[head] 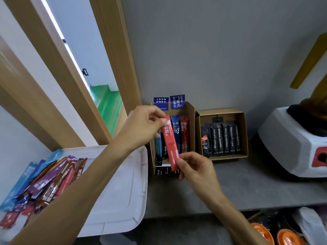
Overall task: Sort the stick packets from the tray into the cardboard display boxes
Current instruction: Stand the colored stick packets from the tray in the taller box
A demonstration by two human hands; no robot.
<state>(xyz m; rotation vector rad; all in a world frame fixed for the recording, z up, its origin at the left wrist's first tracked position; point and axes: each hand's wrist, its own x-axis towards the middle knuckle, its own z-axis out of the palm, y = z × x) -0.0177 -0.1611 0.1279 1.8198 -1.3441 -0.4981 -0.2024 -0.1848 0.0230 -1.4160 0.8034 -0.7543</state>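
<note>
Pinching red stick packet at far end with left hand, near end with right hand, over open left display box, between tray rim and second box. Lying front-to-back, far end tilted left.

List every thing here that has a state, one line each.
Red stick packet, held at both ends, not yet boxed.
Left hand, pinches the packet's top end.
Right hand, pinches its lower end.
Left display box, open, partly filled with standing packets.
Right display box, open, holds a row of black packets.
Tray, loose packets piled at its left end.
</note>
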